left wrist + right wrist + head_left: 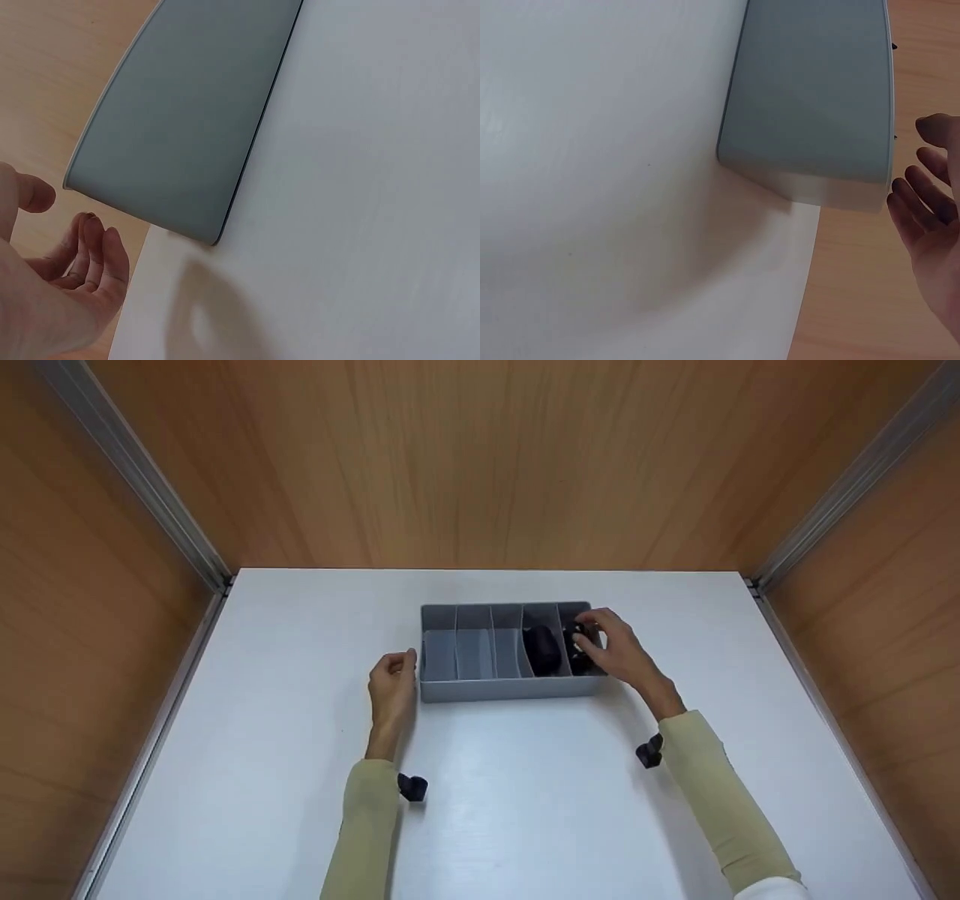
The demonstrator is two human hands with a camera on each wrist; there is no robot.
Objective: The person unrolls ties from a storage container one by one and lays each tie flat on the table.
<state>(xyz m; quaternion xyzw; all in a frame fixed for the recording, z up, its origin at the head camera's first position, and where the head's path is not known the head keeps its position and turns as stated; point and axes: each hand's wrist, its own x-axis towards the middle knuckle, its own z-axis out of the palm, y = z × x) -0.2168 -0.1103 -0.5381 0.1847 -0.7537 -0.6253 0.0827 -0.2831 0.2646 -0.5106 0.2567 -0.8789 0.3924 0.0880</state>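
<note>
A long grey tray point(510, 690) split into narrow compartments lies on the white table in the head view. A dark rounded object point(543, 651) fills the fourth compartment from the left; its kind is unclear. In the rightmost one lies a black object point(580, 660) with small pale spots, partly hidden by my right hand point(619, 649). That hand hovers over this compartment, thumb and fingers bent and apart, with nothing visibly between them in the right wrist view. My left hand point(390, 690) is just beside the tray's left end, fingers loosely curled and holding nothing.
Three compartments on the tray's left side show bare grey floors. Wood-grain panels point(480, 465) stand behind and on both sides of the white table point(510, 810). Small black devices point(412, 787) are strapped at both wrists over the sleeves.
</note>
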